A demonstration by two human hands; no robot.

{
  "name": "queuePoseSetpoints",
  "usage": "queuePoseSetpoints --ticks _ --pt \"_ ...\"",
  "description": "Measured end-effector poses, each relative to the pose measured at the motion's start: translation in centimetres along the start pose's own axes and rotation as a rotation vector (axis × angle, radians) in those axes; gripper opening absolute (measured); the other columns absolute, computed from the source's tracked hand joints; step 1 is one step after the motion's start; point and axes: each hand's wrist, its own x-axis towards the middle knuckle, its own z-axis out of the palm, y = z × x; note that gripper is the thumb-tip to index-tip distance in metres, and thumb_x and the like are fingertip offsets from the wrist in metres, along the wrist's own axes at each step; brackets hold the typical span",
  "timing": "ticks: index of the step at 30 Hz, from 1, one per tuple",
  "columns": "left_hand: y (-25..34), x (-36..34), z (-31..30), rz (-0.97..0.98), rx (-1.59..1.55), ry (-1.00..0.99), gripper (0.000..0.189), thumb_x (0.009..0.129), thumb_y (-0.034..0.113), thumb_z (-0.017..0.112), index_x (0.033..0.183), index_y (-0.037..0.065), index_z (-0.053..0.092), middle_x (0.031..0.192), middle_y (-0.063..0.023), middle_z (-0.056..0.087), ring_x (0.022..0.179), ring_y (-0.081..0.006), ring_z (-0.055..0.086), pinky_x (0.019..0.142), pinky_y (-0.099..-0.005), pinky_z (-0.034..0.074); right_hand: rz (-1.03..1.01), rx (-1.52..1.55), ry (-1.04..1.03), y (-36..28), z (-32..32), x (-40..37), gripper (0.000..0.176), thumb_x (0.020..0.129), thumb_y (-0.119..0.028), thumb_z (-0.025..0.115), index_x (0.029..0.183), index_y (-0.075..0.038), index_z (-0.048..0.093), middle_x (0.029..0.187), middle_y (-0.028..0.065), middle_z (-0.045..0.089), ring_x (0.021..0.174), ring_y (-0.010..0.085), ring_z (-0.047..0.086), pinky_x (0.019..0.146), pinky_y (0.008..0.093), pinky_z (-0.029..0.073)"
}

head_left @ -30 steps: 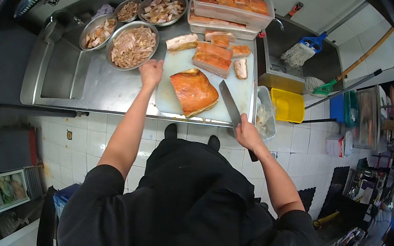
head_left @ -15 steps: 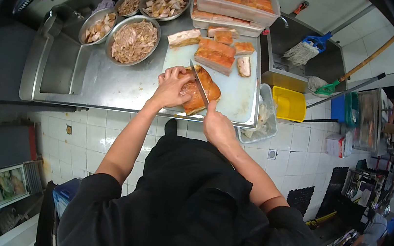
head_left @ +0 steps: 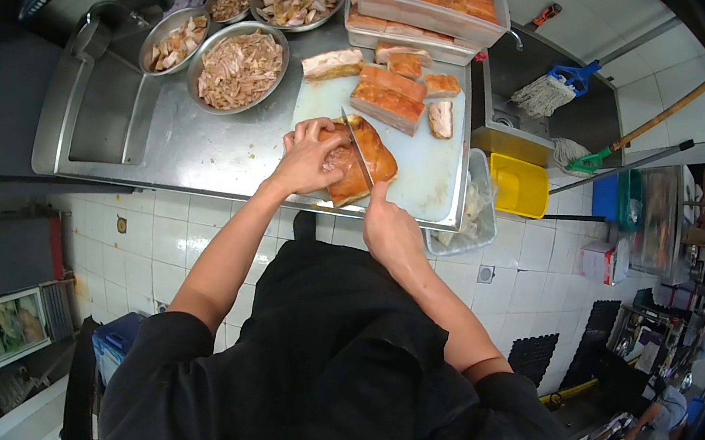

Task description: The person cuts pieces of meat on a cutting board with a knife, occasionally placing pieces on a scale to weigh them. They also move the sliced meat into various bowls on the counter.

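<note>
A browned slab of roast pork belly (head_left: 384,165) lies on the white cutting board (head_left: 426,176) near the counter's front edge. My left hand (head_left: 311,162) grips its left part, fingers curled over the top. In my right hand (head_left: 391,225) is the handle of a knife (head_left: 357,150); the fist hides most of that handle. The blade runs diagonally across the browned surface, just right of my left fingers. Behind the slab sit a larger block of pork (head_left: 387,99), a pale-sided piece (head_left: 332,64) and several smaller pieces.
Metal bowls of cut meat, one with shreds (head_left: 241,70), stand at the back left. Stacked plastic tubs of pork (head_left: 430,14) are behind the board. Right of the counter are a sink (head_left: 512,141), a yellow bin (head_left: 519,186) and mops (head_left: 553,91).
The view has shifted slightly. My left hand still holds the pork, and the knife remains across it at nearly the same place and angle.
</note>
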Motion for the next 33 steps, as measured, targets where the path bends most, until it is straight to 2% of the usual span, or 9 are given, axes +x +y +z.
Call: queuePoseSetpoints --ticks 4,7,9,12,15,19,24,27,33 --pt "-0.2 0.1 -0.1 -0.008 0.026 -0.007 0.054 0.07 0.033 0.073 0.123 0.024 0.066 0.136 -0.0107 0.043 0.131 -0.0345 0.035 0.106 -0.0527 0.028 -0.013 0.02 -0.007 0.2 0.0 0.3 0.016 0.09 0.0 0.045 0.105 0.003 0.041 0.081 0.0305 0.069 0.081 0.0466 0.07 0.072 0.0559 0.055" --pt "-2.0 0.2 -0.6 0.009 -0.232 0.057 0.043 0.075 0.025 0.073 0.117 0.018 0.067 0.129 -0.0092 0.05 0.126 -0.0319 0.042 0.108 -0.0482 0.028 0.009 0.042 -0.02 0.5 0.7 0.6 0.017 0.09 0.0 0.046 0.106 0.003 0.041 0.084 0.0305 0.069 0.082 0.0469 0.07 0.073 0.0559 0.055" --pt "-4.0 0.9 -0.9 -0.071 -0.292 0.471 0.028 0.082 0.015 0.071 0.109 0.012 0.067 0.117 -0.0087 0.056 0.115 -0.0278 0.052 0.102 -0.0418 0.039 0.032 0.058 -0.021 0.5 0.9 0.7 0.018 0.09 0.0 0.046 0.107 0.003 0.041 0.085 0.0305 0.07 0.084 0.047 0.07 0.074 0.056 0.054" --pt "-5.4 1.4 -1.3 -0.292 -0.559 0.587 0.017 0.088 0.01 0.067 0.104 0.007 0.066 0.109 -0.0102 0.059 0.104 -0.0251 0.058 0.088 -0.0374 0.048 0.045 0.065 -0.039 0.6 0.9 0.6 0.019 0.09 0.0 0.046 0.108 0.003 0.041 0.087 0.0304 0.07 0.086 0.0471 0.07 0.075 0.0561 0.054" --pt "-5.7 1.8 -0.5 -0.203 -0.534 0.571 0.014 0.091 0.011 0.066 0.104 0.007 0.066 0.108 -0.0103 0.059 0.1 -0.0222 0.06 0.078 -0.0354 0.051 0.037 0.068 -0.052 0.7 0.9 0.7 0.019 0.091 0.0 0.045 0.109 0.003 0.041 0.087 0.0305 0.07 0.086 0.0475 0.07 0.075 0.0561 0.054" --pt "-3.5 2.3 0.9 -0.122 -0.461 0.51 0.011 0.092 0.011 0.065 0.102 0.007 0.065 0.106 -0.0108 0.06 0.097 -0.0257 0.061 0.079 -0.0369 0.051 0.049 0.069 -0.062 0.7 1.0 0.9 0.018 0.092 -0.002 0.044 0.109 0.002 0.041 0.087 0.0305 0.07 0.087 0.0475 0.07 0.075 0.056 0.054" --pt "-1.7 1.9 1.0 -0.005 -0.318 0.251 0.013 0.091 0.022 0.07 0.1 0.014 0.073 0.115 -0.0016 0.062 0.117 -0.0257 0.047 0.101 -0.0427 0.029 0.058 0.066 -0.059 0.6 0.8 0.8 0.018 0.092 -0.002 0.043 0.109 0.002 0.041 0.087 0.0304 0.07 0.086 0.0472 0.07 0.074 0.0558 0.054" --pt "-0.8 1.5 1.0 0.061 -0.116 0.196 0.014 0.09 0.024 0.071 0.1 0.016 0.075 0.117 0.0007 0.06 0.117 -0.0256 0.045 0.101 -0.0445 0.026 0.046 0.057 -0.049 0.6 0.8 0.7 0.019 0.092 -0.002 0.044 0.11 0.003 0.041 0.087 0.0303 0.07 0.086 0.047 0.07 0.074 0.0557 0.054" --pt "-1.5 1.5 1.6 0.058 -0.166 0.196 0.014 0.089 0.025 0.072 0.099 0.018 0.077 0.119 0.002 0.059 0.12 -0.0256 0.043 0.102 -0.0458 0.024 0.026 0.052 -0.034 0.2 0.3 0.2 0.018 0.091 -0.001 0.044 0.108 0.003 0.041 0.084 0.0299 0.07 0.083 0.0468 0.07 0.073 0.0553 0.055"
